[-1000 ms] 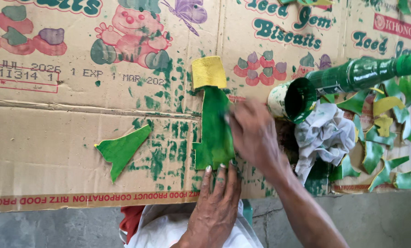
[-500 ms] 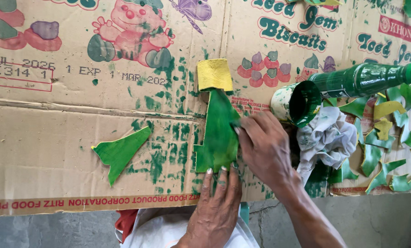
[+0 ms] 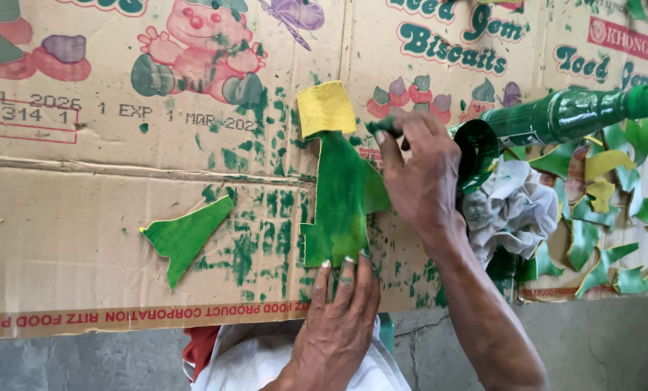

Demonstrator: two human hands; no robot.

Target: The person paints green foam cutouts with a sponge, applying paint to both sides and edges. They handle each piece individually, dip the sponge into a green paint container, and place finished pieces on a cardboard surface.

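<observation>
On a flattened cardboard sheet (image 3: pixel 85 217) smeared with green, a flat cut-out shape (image 3: pixel 342 203) lies near the middle, across the fold line. Its body is wet green and its square top end (image 3: pixel 326 108) is bare yellow. The left hand (image 3: pixel 338 304) lies flat with nothing in its grip, fingertips (image 3: pixel 347 266) pressing the near end of the shape down. The right hand (image 3: pixel 418 177) rests at the shape's right side, its grip pinched on a small green-stained dabber (image 3: pixel 385 127); what that is made of cannot be told. The step in hand looks like colouring the shape, with only the yellow end uncovered. A stroke there would call for the left fingertips to pin the piece firmly. A second green piece (image 3: pixel 186 235) lies apart, toward the near left edge. A green bottle (image 3: pixel 555 116), a white rag (image 3: pixel 508 206) and scraps (image 3: pixel 613 181) sit at the right edge.
</observation>
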